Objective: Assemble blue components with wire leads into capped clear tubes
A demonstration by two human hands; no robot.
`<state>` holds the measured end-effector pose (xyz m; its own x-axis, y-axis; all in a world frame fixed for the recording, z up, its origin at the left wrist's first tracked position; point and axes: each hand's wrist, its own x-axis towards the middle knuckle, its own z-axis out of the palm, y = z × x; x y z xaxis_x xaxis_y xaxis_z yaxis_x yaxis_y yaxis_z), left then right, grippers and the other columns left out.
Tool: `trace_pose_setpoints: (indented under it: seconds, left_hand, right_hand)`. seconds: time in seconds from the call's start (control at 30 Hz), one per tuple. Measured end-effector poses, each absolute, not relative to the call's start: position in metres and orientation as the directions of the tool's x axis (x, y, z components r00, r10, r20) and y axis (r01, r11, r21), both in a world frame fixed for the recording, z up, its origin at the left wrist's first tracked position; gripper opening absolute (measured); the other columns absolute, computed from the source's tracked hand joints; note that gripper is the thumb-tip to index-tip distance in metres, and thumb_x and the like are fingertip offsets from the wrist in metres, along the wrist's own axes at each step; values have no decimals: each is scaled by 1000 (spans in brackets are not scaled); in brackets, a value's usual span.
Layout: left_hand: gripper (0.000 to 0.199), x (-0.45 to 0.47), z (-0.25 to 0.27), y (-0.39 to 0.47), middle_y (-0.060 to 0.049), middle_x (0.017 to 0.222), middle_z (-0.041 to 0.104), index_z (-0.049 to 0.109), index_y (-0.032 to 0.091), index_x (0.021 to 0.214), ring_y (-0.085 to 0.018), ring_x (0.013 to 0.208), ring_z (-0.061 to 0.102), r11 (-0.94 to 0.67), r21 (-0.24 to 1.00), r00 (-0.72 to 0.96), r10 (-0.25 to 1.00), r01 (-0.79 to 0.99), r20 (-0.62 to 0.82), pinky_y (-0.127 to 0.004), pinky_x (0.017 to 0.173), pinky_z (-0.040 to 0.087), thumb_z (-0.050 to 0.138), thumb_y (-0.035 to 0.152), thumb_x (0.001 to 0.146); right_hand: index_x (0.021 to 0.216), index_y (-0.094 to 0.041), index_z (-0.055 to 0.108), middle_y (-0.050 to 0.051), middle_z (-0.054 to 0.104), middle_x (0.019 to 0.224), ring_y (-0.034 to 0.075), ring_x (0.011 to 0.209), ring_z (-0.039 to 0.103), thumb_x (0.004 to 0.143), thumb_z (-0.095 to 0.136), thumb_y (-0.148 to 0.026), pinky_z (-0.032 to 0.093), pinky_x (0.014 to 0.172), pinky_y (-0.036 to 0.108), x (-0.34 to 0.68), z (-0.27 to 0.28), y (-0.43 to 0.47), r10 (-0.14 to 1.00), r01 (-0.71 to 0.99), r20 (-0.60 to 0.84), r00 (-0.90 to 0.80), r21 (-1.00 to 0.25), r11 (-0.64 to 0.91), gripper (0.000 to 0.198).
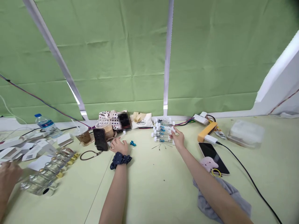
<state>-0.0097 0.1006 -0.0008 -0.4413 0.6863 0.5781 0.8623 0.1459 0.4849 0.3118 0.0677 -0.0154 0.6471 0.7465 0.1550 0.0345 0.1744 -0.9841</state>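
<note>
Phone [100,140], left of centre; beads [133,143], centre | left hand [120,147]: fingers loosely apart | right hand [178,138]: fingers touching tubes [163,140] (grip: cannot tell)

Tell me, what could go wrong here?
The stacked clear tubes might roll apart if the right hand nudges them. The small blue pieces lie loose beside the left hand, so a careless sweep could scatter them. The drink cup, close to the phone, could spill if knocked.
</note>
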Motion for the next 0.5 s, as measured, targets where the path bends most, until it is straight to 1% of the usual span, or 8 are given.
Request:
trace_pose_setpoints:
  seconds: [0.07, 0.2, 0.37, 0.5]
  left_hand:
    - [32, -17, -1, 102, -14, 118, 47, 54, 17, 106, -33, 113, 36, 184, 483, -461, 695, 856, 552, -51, 89, 28, 47, 25, 76]
    - [38, -28, -5, 106, -13, 131, 40, 52, 18, 113, -33, 120, 31, 194, 462, -428, 764, 866, 482, -53, 92, 28, 46, 27, 77]
    - [48, -30, -8, 110, -13, 140, 30, 45, 18, 124, -37, 126, 22, 186, 418, -374, 822, 889, 429, -58, 94, 25, 44, 29, 77]
    - [51, -28, -7, 109, -13, 140, 30, 43, 18, 127, -37, 126, 21, 192, 387, -360, 829, 902, 428, -60, 93, 25, 44, 28, 77]
  right_hand:
    - [124, -13, 52, 9, 58, 103, 13, 60, 63, 72, 61, -42, 55, 57, 27, 315, -17, 68, 726, 82, 185, 662, -981, 174, 60]
    - [124, -14, 51, 8, 52, 104, 11, 59, 62, 74, 58, -39, 54, 60, 26, 319, -21, 71, 690, 129, 242, 683, -969, 212, 57]
    - [121, -16, 54, 2, 52, 87, 11, 60, 62, 76, 51, -31, 53, 62, 26, 321, -26, 75, 725, 154, 251, 642, -968, 198, 47]
    - [117, -16, 57, 4, 52, 87, 12, 65, 61, 75, 45, -24, 52, 65, 26, 323, -28, 74, 720, 247, 314, 619, -948, 201, 44]
